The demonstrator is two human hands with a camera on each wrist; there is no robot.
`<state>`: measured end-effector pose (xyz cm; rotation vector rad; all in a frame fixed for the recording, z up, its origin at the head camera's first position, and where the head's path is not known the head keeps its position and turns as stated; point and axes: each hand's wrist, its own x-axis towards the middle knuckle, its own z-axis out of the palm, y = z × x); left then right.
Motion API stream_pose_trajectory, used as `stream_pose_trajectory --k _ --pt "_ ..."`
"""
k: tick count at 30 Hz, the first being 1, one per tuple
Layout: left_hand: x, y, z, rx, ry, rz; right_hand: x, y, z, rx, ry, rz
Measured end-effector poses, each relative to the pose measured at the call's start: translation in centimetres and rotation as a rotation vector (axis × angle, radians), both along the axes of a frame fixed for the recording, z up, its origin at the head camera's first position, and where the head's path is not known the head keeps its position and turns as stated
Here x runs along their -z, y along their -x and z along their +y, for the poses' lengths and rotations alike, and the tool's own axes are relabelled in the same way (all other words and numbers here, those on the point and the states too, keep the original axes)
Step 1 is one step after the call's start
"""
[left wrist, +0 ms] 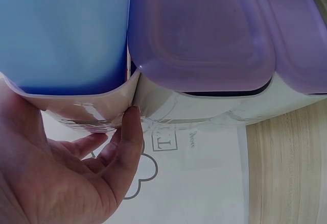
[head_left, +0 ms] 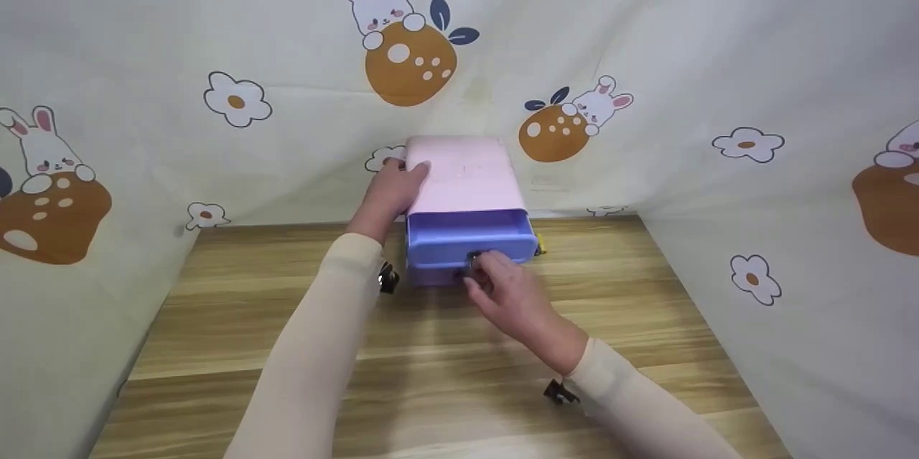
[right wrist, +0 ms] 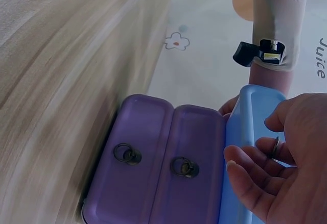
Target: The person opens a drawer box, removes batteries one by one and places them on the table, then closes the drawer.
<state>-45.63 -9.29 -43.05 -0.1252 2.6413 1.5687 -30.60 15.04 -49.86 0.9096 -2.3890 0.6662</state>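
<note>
A small drawer cabinet with a pink top [head_left: 467,175] stands on the table against the backdrop. Its upper blue drawer [head_left: 431,252] is pulled part way out, and its visible interior is bare. In the right wrist view, two purple drawers [right wrist: 196,132] lie flush beside the blue one, each with a ring pull. My left hand [head_left: 393,193] grips the cabinet's left side, thumb over the top and fingers against the side wall. My right hand [head_left: 513,294] is at the front of the blue drawer, with a finger hooked in its metal ring pull [right wrist: 276,146].
The wood-grain table [head_left: 287,344] extends in front of and beside the cabinet. A pale backdrop [head_left: 301,28] printed with rabbits and flowers rises behind and at both sides. Something small and yellow [head_left: 541,244] shows at the cabinet's right side. Black clips [head_left: 388,277] hang at both cuffs.
</note>
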Motion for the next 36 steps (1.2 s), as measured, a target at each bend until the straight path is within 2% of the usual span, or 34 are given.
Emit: stream_pose_trajectory --k 10,22,36 --pt "0.1 0.0 0.0 -0.003 0.018 -0.006 0.1 0.5 -0.2 0.048 -0.006 -0.032" --pt "0.0 -0.1 0.0 -0.003 0.010 0.002 -0.1 1.0 -0.3 0.045 0.025 -0.040" --pt "0.0 0.0 0.0 -0.006 0.022 0.017 0.0 1.8 -0.4 0.020 0.066 0.015"
